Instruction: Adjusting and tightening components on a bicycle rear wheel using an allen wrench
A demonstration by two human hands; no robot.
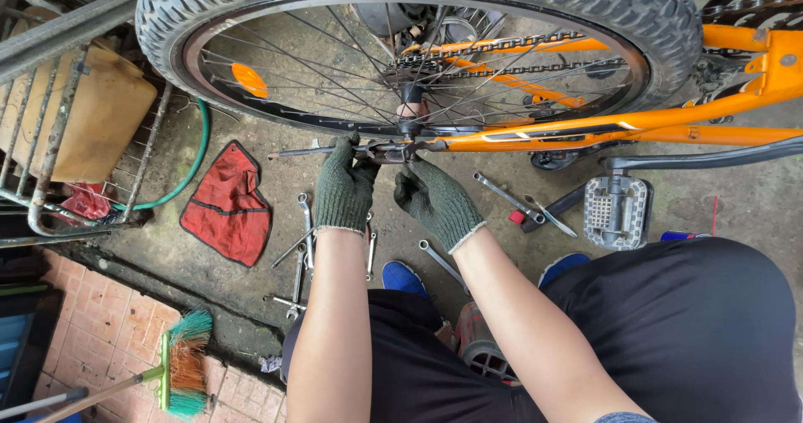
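While you crouch: both gloved hands work together at the wheel axle (407, 128).
Left hand (343, 185): closed on a wrench (314, 150).
Right hand (437, 201): fingers pinching the axle nut (410, 150).
Handling: the wheel (418, 47) is probably heavy and stiff; hold it by the tyre.

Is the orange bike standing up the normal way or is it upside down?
Upside down. The wheel is raised off the ground, and the pedal lies low by the concrete floor, while both gloved hands work at the axle.

Both gloved hands, left hand (344, 185) and right hand (437, 201), grip the wheel axle (400, 149).
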